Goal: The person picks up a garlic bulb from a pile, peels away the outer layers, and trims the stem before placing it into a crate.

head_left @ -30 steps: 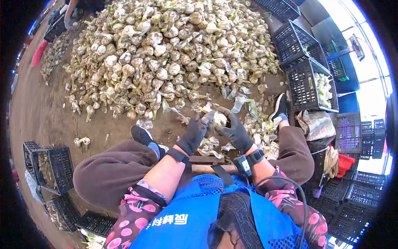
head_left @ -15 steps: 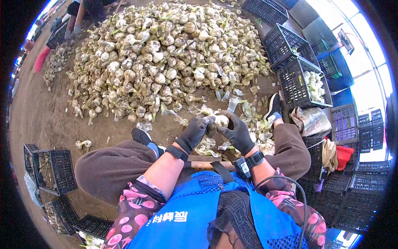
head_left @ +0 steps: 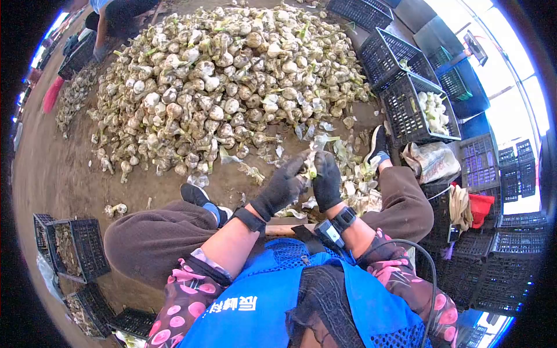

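Observation:
Both of my hands wear black gloves and meet in front of my knees. My left hand (head_left: 282, 187) and my right hand (head_left: 326, 181) are closed together around one garlic bulb (head_left: 309, 168), of which only a pale sliver with a bit of green shows between the fingers. A big heap of unpeeled garlic bulbs (head_left: 226, 81) covers the ground just beyond my hands. Loose garlic skins (head_left: 348, 174) lie scattered under and to the right of my hands.
A black crate (head_left: 406, 110) holding peeled white garlic stands at the right, with more dark crates (head_left: 510, 249) stacked behind. Other crates (head_left: 69, 243) sit at my lower left. Another person (head_left: 113, 17) crouches at the far left edge of the heap.
My hands have closed tighter over the bulb, hiding most of it, and my right hand has turned so its back faces the camera. The view has shifted slightly.

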A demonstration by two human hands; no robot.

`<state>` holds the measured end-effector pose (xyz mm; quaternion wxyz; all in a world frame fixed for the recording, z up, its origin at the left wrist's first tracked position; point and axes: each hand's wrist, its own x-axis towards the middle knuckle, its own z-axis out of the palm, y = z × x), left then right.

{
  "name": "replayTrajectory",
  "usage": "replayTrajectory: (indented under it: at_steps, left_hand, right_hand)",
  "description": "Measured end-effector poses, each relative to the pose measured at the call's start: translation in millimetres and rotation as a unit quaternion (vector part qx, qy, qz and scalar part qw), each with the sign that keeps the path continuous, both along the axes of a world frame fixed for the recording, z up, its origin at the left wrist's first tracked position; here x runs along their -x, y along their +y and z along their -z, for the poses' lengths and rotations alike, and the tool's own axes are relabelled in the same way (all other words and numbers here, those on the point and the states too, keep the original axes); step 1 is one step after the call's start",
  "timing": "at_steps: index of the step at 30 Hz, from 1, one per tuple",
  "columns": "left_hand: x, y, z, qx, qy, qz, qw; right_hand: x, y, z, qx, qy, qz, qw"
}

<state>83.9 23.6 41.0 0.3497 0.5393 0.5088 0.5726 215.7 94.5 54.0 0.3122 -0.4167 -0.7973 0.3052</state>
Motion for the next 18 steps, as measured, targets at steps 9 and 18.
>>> replayTrajectory:
  at_steps: [9,18]
  left_hand:
    - [22.7,-8.0,6.0,0.162,-0.149,0.001,0.975]
    - [8.9,-19.2,59.7,0.196,0.315,0.064,0.926]
  right_hand:
    - [-14.7,-6.6,-10.3,0.496,0.228,-0.091,0.833]
    - [-15.8,3.7,-47.0,0.351,0.162,-0.07,0.92]
